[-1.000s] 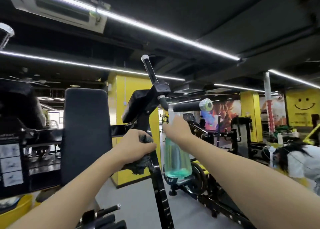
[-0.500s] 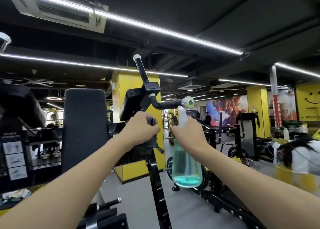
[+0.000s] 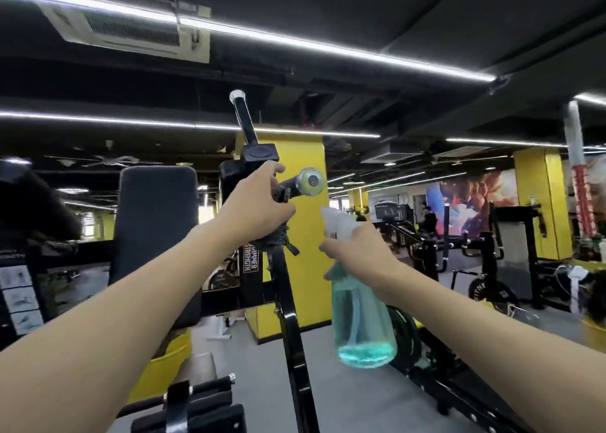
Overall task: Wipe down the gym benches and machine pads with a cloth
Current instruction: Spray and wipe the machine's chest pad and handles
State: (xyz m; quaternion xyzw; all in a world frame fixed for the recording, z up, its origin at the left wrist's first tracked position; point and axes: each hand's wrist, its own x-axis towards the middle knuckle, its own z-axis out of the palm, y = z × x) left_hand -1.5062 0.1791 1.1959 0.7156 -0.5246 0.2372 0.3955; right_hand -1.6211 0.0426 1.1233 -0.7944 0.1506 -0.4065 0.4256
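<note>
Right hand curled round the neck of an upright teal spray bottle, left hand clamping the dark cloth around the machine's horizontal handle near its silver end cap, black back pad further left, yellow pillar beyond.

The left forearm and right forearm are bare throughout. The left hand and right hand are bare too.

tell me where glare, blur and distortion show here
Head view: ceiling light strips blow out white and bow from the wide-angle lens; the far mural is soft; left hand gripping the cloth and spray bottle in right hand are sharper.
</note>
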